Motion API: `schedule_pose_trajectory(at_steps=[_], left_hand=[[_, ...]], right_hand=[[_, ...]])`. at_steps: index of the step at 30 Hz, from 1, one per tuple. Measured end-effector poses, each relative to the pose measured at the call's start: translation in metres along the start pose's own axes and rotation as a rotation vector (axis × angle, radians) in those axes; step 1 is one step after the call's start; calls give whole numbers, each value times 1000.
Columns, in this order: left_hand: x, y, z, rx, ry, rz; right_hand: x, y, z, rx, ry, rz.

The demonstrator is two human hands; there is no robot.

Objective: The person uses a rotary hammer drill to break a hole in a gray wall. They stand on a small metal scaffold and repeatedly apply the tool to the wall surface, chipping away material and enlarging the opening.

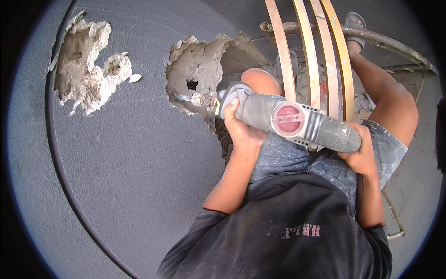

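Note:
A dusty grey demolition hammer [260,111] with a round red cap on its side lies across my lap, pointing left. My left hand [244,130] is closed around its front end, just behind the chuck. At its rear end, my right hand [362,151] is wrapped around the grip; part of those fingers is hidden behind the body. The steel chisel bit [182,97] reaches into the lower left of a ragged broken opening [197,60] in the dark grey wall [139,162]. A small dark hole [192,85] shows in the pale masonry above the bit.
Farther left, another broken patch [88,74] exposes pale masonry. A dark cable or pipe [53,144] curves down the wall. Several wooden slats [304,42] and a rusty metal pipe [381,39] stand ahead, with rubble [304,86] beneath. My sandalled foot [355,23] rests beyond the pipe.

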State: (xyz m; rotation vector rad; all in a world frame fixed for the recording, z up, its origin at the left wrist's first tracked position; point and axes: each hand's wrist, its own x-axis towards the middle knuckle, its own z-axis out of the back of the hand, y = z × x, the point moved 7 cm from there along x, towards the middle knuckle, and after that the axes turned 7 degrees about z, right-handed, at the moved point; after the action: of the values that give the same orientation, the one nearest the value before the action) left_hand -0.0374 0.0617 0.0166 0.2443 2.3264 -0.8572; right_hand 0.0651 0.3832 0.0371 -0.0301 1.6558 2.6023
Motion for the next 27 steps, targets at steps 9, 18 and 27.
schedule_pose_trajectory(at_steps=[9,18,27], left_hand=[[7,5,-17,42,88,27],[-20,-17,7,6,182,-73],[-20,-28,20,-31,193,-77]], right_hand=[[14,37,-1,130,135,223],[11,73,-32,231,324,402],[11,90,-46,151,475,407]])
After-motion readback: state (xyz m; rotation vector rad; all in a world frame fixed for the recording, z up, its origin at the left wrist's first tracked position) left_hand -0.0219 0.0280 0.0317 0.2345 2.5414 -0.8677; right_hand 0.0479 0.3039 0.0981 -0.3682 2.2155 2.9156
